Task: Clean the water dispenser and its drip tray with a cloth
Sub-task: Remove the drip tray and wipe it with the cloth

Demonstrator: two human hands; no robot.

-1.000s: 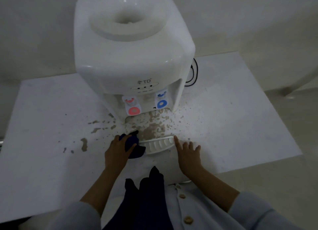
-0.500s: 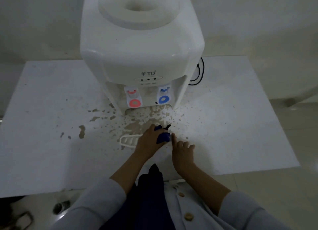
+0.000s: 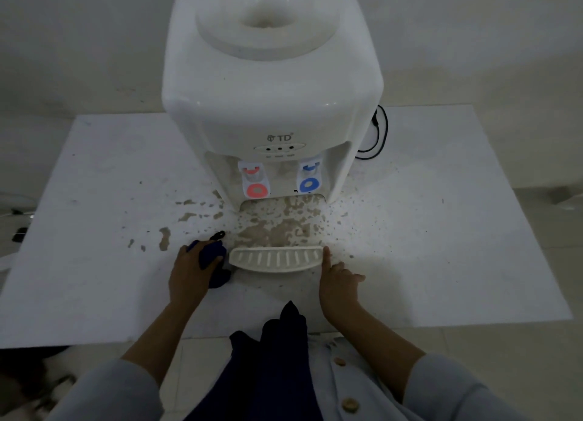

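Note:
A white water dispenser (image 3: 271, 99) stands at the back of a white table (image 3: 441, 231), with a red tap on the left and a blue tap on the right. Its white slotted drip tray (image 3: 276, 258) lies pulled out on the table in front of it. My left hand (image 3: 189, 272) grips a dark blue cloth (image 3: 213, 259) just left of the tray's left end. My right hand (image 3: 336, 280) rests at the tray's right end, its index finger straight against the tray.
Brown dried stains (image 3: 277, 228) cover the table between the dispenser's base and the tray, and spatter out to both sides. A black cord (image 3: 377, 136) loops behind the dispenser on the right. A dark garment hangs at my chest (image 3: 284, 357).
My left hand with the cloth has moved from the tray's right end back to its left end. The right hand stayed at the tray's right end. The camera moved closer.

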